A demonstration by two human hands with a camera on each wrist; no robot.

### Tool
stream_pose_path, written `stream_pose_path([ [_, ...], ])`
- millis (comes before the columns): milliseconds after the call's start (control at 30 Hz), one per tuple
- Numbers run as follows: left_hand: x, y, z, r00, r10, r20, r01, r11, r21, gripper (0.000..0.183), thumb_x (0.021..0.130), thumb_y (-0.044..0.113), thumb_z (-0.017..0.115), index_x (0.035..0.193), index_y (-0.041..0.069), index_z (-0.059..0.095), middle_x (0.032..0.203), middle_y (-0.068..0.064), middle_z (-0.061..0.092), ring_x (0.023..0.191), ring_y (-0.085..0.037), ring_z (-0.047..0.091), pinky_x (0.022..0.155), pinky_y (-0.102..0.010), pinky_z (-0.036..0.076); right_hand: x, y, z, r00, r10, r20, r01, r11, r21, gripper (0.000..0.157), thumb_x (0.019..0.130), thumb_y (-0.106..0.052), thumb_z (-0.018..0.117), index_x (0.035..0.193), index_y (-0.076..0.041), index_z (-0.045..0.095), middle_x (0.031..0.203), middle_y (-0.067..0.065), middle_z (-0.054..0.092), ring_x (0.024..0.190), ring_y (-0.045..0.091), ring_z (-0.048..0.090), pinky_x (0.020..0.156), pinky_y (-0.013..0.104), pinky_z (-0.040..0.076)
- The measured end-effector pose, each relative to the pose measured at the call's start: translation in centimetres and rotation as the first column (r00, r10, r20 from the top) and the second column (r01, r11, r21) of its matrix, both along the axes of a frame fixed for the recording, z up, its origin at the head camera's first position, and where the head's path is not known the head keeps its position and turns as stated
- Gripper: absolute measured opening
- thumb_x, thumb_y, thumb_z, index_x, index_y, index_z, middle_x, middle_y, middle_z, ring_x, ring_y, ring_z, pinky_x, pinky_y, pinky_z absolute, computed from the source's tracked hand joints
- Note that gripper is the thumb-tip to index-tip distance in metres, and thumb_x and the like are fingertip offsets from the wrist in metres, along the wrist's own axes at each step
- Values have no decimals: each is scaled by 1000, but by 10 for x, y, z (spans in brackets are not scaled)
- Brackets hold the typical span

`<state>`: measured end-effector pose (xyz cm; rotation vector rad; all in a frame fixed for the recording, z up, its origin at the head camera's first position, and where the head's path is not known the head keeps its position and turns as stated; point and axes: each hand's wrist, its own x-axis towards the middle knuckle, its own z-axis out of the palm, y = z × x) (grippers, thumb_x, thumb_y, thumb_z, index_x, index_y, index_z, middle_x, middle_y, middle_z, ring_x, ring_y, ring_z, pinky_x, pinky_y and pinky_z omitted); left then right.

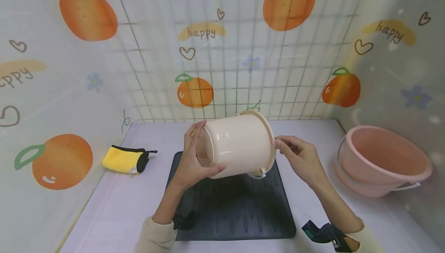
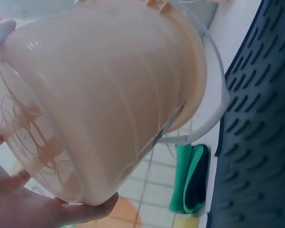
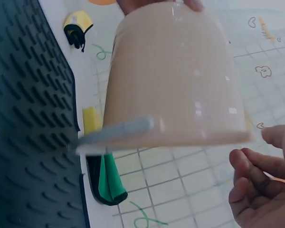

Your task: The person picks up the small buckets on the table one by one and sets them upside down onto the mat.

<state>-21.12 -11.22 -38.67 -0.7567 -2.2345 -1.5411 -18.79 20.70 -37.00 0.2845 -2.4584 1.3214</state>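
Bucket (image 1: 243,141), cream: held up over the black mat (image 1: 229,206), tipped on its side, base to the left, mouth to the right. Left grip (image 1: 192,164): grasping the bucket at its base end, thumb on the near side, fingers over the far upper edge. Right grip (image 1: 302,154): just beside the rim, fingers loosely bent, nothing held; right wrist view shows a small gap to the rim. Handle (image 2: 209,129), pale, hangs below the rim on the mat side. Base pattern visible in the left wrist view.

Mat lies flat on the white worktop (image 1: 121,206). Yellow pouch (image 1: 126,159), black-trimmed, on the worktop left of the mat. Green-and-black item (image 2: 187,178) beyond the mat's far edge; exact kind cannot be told. Yellow item (image 3: 91,118) just beside it. Pink bucket (image 1: 361,168) upright on the worktop, right of the mat. Printed curtain (image 1: 34,110) on the surrounding sides; wire grid shows through at the back.
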Motion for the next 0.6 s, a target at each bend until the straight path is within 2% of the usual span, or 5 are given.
stream_pose_path([
  [133,1,-19,0,999,28,33,-28,1000,7,112,68,23,88,158,37,23,158,2,16,137,-32,26,86,-67,48,1,5,-3,995,54,-81,-43,991,127,27,99,-34,65,118,-16,72,105,-5,71,92,12,62,75,30,55],
  [300,7,-43,6,997,74,38,-74,997,-11,113,67,19,88,158,36,23,160,0,15,139,-32,25,86,-70,47,1,7,-8,985,124,-120,-89,960,264,23,96,-24,70,116,-13,73,99,-5,68,86,11,60,73,28,55],
  [400,10,-56,9,994,102,42,-101,994,-30,115,67,16,88,159,35,22,161,1,13,139,-33,24,87,-72,45,3,9,-12,978,164,-128,-118,944,309,22,93,-19,73,115,-12,73,96,-6,67,84,10,58,70,30,55],
  [600,19,-79,14,989,136,57,-133,989,-60,112,70,14,87,158,38,22,161,4,13,141,-32,22,88,-74,42,6,8,-19,952,256,-165,-183,913,365,25,90,-13,76,114,-9,71,102,-3,68,87,13,61,73,36,56],
])
